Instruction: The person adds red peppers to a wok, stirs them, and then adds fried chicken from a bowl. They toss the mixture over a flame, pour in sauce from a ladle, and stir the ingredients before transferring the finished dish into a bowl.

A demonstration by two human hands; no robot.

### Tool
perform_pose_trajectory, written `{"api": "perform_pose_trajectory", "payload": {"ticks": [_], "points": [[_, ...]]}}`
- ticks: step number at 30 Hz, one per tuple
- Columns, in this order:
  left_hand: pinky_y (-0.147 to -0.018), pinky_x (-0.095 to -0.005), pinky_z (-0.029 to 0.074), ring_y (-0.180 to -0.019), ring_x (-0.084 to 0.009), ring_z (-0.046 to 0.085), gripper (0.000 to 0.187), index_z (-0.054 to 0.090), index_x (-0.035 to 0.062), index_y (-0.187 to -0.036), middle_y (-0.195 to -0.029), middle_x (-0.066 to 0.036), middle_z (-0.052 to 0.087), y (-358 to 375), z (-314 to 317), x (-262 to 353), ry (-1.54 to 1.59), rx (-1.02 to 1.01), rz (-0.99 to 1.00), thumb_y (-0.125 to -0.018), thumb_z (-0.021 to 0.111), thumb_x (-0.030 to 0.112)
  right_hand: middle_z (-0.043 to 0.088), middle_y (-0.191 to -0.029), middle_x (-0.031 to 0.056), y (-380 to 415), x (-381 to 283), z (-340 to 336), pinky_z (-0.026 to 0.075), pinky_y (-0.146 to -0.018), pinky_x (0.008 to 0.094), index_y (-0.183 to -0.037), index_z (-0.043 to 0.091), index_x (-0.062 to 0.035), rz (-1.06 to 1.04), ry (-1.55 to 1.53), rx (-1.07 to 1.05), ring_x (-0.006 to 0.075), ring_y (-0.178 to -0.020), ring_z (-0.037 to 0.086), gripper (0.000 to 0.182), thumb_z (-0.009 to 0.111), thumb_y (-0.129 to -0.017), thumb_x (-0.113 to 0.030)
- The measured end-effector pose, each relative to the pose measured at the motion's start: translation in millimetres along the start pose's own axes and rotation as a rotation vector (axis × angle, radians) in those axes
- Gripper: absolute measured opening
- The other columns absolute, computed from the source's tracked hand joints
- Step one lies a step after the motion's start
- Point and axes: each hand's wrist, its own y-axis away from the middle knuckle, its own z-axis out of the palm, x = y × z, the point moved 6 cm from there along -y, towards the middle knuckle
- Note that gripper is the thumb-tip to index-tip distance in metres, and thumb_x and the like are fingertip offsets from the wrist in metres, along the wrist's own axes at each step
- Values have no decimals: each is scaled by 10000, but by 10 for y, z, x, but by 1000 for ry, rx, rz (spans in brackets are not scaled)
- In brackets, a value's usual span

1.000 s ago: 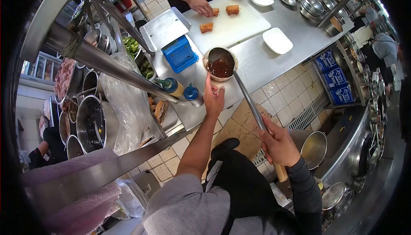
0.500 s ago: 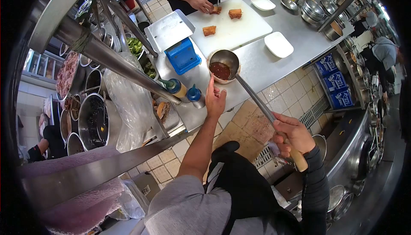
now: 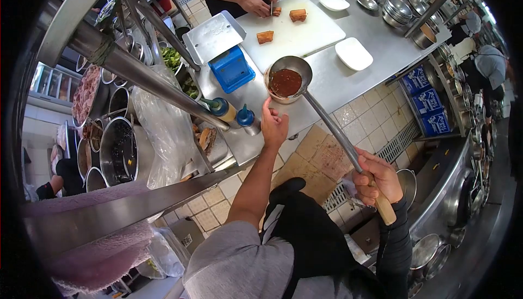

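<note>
your right hand (image 3: 378,179) clamps fingers around the ladle (image 3: 339,135), slanting forward-left across the counter's (image 3: 245,147) near edge; left hand's (image 3: 274,127) fingers slightly apart.

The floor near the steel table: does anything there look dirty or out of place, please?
Yes: what looks like flattened cardboard lies over the pale tiles, with reddish stains, so it seems a little odd there.

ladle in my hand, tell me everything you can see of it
The ladle has a deep, round scoop and a long, straight shaft, both apparently grey metal, ending in a pale grip that looks wooden. Your right hand is closed around its grip end. The scoop holds reddish-brown sauce and sits over a bowl by the table's edge; whether they touch is unclear.
</note>
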Motion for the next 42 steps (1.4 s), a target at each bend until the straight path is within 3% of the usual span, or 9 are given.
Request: {"api": "perform_pose_trajectory", "payload": {"ticks": [9,16,18,24,25,29,32,35,42], "points": [[-680,-302,481,-707,-147,531,544,454,46,-1261,-878,-51,527,35,8,-15,10,34,-19,-763,667,95,520,-644,95,56,9,-15,315,-299,270,-1413,391,-72,-78,7,-33,121,-342,397,462,508,-979,-177],[-669,-290,476,-717,-140,531,462,475,42,-1170,-865,-46,533,28,68,-104,65,38,31,-757,678,82,480,-647,70,114,52,19,315,-308,268,-1415,399,-116,-62,-24,48,115,-343,371,460,513,-971,-158],[-581,-239,430,-634,-97,462,412,481,17,-1139,-860,-40,483,46,49,-54,52,58,100,-768,657,46,470,-648,62,116,82,28,320,-317,267,-1417,396,-127,-64,-29,48,112,-352,371,463,513,-970,-153],[-575,-242,429,-637,-98,464,360,498,23,-1093,-837,-36,484,57,84,-19,-2,24,93,-771,656,57,465,-675,24,85,170,85,363,-351,264,-1429,377,-132,-99,25,-142,97,-396,398,497,518,-954,-93],[-574,-244,430,-635,-99,464,336,506,27,-1070,-832,-34,484,51,75,-45,-17,33,86,-772,656,63,462,-682,18,82,191,107,347,-333,242,-1392,418,-166,-89,-20,-143,82,-384,395,447,482,-963,-58],[-575,-251,432,-628,-103,464,289,518,32,-1019,-802,-28,481,63,74,-142,-97,3,157,-766,654,68,461,-683,17,63,254,116,347,-339,237,-1396,410,-153,-97,-77,-159,80,-391,400,463,497,-952,-52],[-576,-254,431,-622,-108,460,264,524,31,-990,-771,-22,474,50,162,-143,-40,10,171,-761,651,67,455,-681,14,82,236,94,349,-345,233,-1407,393,-148,-140,-43,-144,75,-392,392,490,504,-941,-45],[-582,-248,433,-634,-114,470,260,525,25,-982,-774,-24,486,45,129,-160,-52,9,153,-758,653,61,448,-649,19,55,302,77,367,-352,263,-1450,298,-73,-141,-98,-171,102,-392,411,599,538,-903,-31],[-581,-260,441,-625,-126,478,267,530,29,-983,-786,-43,495,67,134,-45,-140,-2,184,-761,674,71,440,-662,26,100,341,73,361,-351,264,-1483,258,-102,-125,-151,-229,99,-400,410,627,481,-903,-19]]}}
